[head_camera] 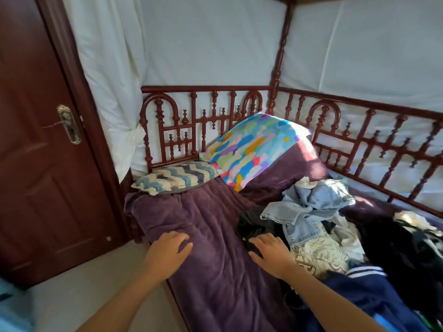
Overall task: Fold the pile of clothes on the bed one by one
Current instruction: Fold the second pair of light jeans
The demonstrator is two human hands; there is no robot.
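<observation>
Clothes pile lies right on the bed, cut off at my frame edge, dark garments blurring together. My right hand rests at its edge, my left hand on the purple blanket, both fingers apart.

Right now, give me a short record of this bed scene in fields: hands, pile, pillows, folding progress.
left hand: open, flat on the purple blanket
right hand: open, on the black garment at the pile edge
pile top: crumpled denim garment
pile front: navy garment
pillows: zigzag pillow, multicoloured pillow, by the headboard
folded so far: nothing visible
</observation>
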